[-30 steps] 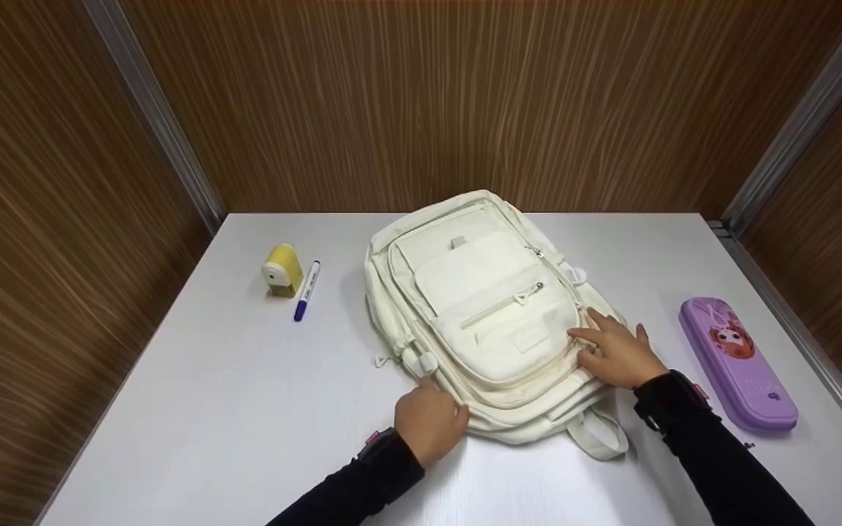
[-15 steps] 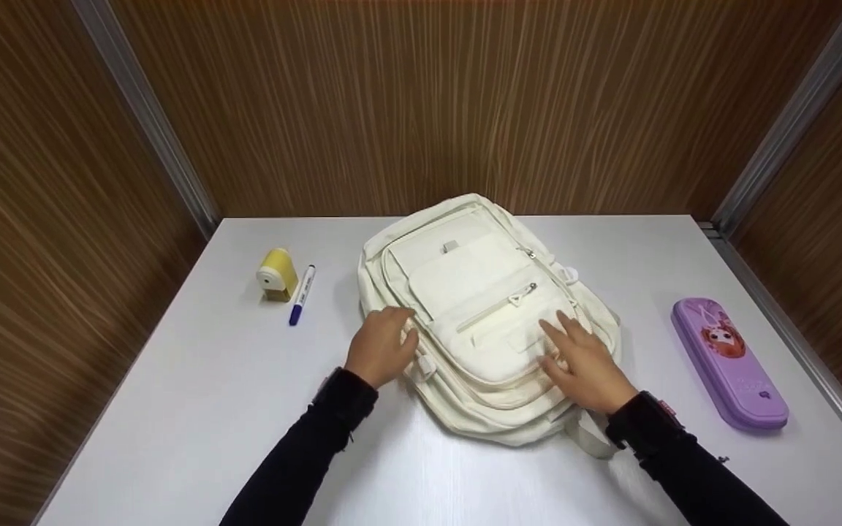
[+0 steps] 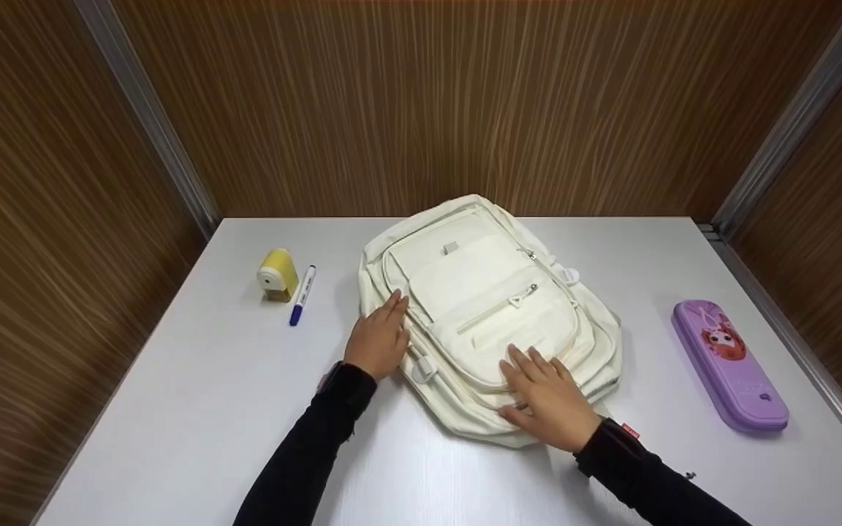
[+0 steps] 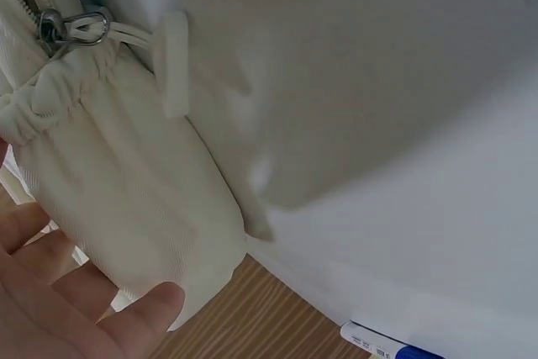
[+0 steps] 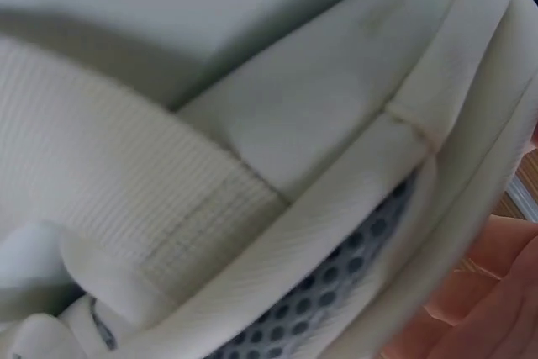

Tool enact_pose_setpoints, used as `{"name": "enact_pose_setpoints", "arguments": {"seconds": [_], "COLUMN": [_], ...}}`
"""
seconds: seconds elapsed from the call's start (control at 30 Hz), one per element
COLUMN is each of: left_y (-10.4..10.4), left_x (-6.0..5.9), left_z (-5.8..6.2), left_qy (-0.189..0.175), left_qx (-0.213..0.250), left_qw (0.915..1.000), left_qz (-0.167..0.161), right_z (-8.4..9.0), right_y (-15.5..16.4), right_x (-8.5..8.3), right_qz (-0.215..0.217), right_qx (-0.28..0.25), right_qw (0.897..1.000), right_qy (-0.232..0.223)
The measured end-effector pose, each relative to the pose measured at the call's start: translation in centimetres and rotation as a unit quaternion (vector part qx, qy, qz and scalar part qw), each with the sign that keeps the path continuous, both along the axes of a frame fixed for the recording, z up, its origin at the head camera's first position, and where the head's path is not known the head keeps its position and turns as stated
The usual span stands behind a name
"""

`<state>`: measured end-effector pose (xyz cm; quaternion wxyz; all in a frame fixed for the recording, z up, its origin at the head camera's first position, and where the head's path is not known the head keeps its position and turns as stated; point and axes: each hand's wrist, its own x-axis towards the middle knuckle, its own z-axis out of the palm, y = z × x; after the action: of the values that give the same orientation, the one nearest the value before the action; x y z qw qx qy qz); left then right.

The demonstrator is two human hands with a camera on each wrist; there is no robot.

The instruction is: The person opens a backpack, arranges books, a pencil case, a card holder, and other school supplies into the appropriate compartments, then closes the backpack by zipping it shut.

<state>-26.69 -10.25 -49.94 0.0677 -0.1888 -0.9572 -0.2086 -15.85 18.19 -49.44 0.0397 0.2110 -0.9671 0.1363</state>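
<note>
A cream backpack point(image 3: 479, 285) lies on the white table, its front pockets facing up and its top tilted toward the back left. My left hand point(image 3: 378, 337) lies along its left side with straight fingers touching the fabric. In the left wrist view those fingers point(image 4: 143, 313) are beside a gathered side pocket point(image 4: 134, 182) with a metal zip pull above it. My right hand point(image 3: 549, 400) rests with fingers spread on the lower front of the bag. The right wrist view shows a webbing strap point(image 5: 126, 140) and grey mesh point(image 5: 328, 283) on the bag's underside.
Left of the bag stand a yellow and white pencil sharpener point(image 3: 278, 275) and a white marker with a blue cap point(image 3: 302, 295). A purple pencil case point(image 3: 731, 365) lies at the right. Wood-grain panels point(image 3: 421, 109) enclose the table's back and sides.
My left hand has moved up from the bag's bottom corner to its left side. The right hand has slid left and down across the front onto the lower pocket.
</note>
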Motion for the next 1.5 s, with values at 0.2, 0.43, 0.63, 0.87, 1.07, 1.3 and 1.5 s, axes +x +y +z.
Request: {"name": "enact_pose_setpoints", "arguments": {"seconds": [0.2, 0.43, 0.63, 0.87, 1.07, 1.3, 1.5], "left_y": [-0.1, 0.6, 1.0, 1.2, 1.9, 3.0, 3.8], "left_x": [0.6, 1.8, 3.0, 4.4, 5.5, 6.3, 7.1], "left_z": [-0.7, -0.6, -1.1, -1.5, -1.1, -0.2, -0.4], "left_qy": [0.012, 0.023, 0.050, 0.092, 0.093, 0.099, 0.121], "left_qx": [-0.030, -0.077, -0.092, -0.104, -0.119, -0.194, -0.239], "left_qw": [0.9995, 0.9966, 0.9944, 0.9903, 0.9885, 0.9759, 0.9632], "left_qz": [0.007, 0.019, 0.013, -0.006, 0.001, 0.013, 0.020], "right_z": [-0.1, 0.0, 0.0, 0.0, 0.1, 0.2, 0.2], "right_y": [0.4, 1.4, 2.2, 3.1, 3.7, 4.7, 5.4], "right_x": [-0.4, -1.0, -1.6, -2.3, -3.0, -4.0, -4.9], "right_qz": [0.011, 0.007, 0.002, -0.011, -0.021, -0.041, -0.051], "right_qx": [0.015, 0.013, 0.009, 0.009, 0.007, 0.004, -0.008], "right_qw": [1.000, 1.000, 0.999, 0.999, 0.999, 0.999, 0.999], "right_qy": [-0.003, 0.017, 0.032, 0.040, 0.037, 0.016, 0.009]}}
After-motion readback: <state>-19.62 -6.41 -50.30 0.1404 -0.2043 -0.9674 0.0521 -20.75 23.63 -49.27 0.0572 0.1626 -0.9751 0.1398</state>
